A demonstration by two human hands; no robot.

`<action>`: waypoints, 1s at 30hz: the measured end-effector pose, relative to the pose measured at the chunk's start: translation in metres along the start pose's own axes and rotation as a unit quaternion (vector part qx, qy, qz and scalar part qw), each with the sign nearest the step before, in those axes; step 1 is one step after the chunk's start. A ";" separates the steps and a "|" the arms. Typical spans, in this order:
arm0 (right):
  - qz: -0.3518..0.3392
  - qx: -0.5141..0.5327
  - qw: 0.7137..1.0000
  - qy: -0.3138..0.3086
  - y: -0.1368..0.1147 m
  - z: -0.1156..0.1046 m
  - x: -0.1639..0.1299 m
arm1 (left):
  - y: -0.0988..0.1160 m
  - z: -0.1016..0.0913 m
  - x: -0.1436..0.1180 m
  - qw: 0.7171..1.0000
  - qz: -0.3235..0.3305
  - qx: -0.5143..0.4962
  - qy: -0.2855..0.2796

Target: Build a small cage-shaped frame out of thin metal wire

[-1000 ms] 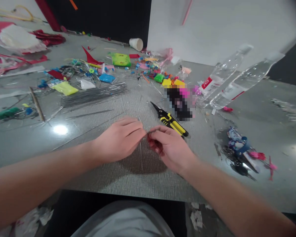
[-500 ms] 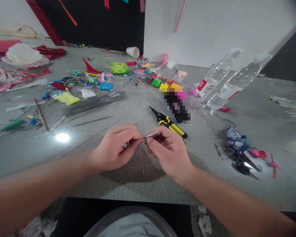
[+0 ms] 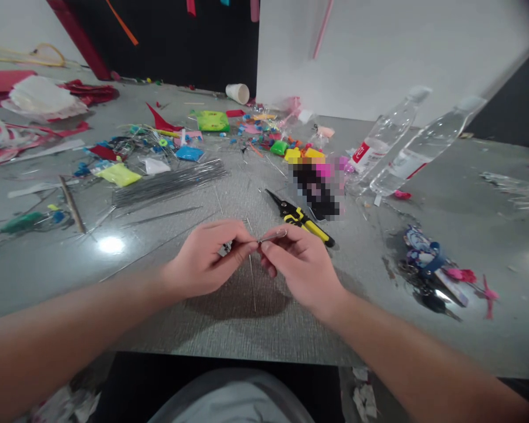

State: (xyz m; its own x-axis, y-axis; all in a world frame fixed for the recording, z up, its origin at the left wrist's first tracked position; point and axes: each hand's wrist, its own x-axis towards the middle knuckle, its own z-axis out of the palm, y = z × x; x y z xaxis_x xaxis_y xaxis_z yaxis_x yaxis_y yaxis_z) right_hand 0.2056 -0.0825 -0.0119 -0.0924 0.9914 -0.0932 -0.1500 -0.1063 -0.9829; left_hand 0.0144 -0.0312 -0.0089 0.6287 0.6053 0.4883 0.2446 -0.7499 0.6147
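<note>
Can't actually read any text here, tbh. White characters on the red label (image 3: 361,153) of the left plastic bottle (image 3: 395,126), 2 o'clock, and marks on the green packet (image 3: 212,121), 11 o'clock, are too blurry.

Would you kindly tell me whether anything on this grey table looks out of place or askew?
Yes: the white tapered cup lies on its side near the flat black panel, whereas cups normally stand upright.
</note>
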 end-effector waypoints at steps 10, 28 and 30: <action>-0.015 0.029 0.999 0.032 0.004 0.006 0.002 | 0.009 0.002 0.000 0.994 -0.105 -0.035 0.004; -0.097 -0.672 0.734 -0.016 -0.026 -0.051 0.023 | -0.011 -0.003 -0.003 0.976 -0.173 -0.036 0.126; -0.064 -0.720 0.691 -0.010 -0.025 -0.055 0.022 | -0.014 -0.002 -0.002 0.973 -0.184 -0.037 0.133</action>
State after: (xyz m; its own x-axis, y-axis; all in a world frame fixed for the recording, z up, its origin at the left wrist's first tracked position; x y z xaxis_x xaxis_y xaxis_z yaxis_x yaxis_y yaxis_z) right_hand 0.2616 -0.0536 0.0019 -0.1846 0.9828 -0.0035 0.9754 0.1828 -0.1233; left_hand 0.0083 -0.0219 -0.0172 0.2937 0.8839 0.3641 0.3570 -0.4547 0.8159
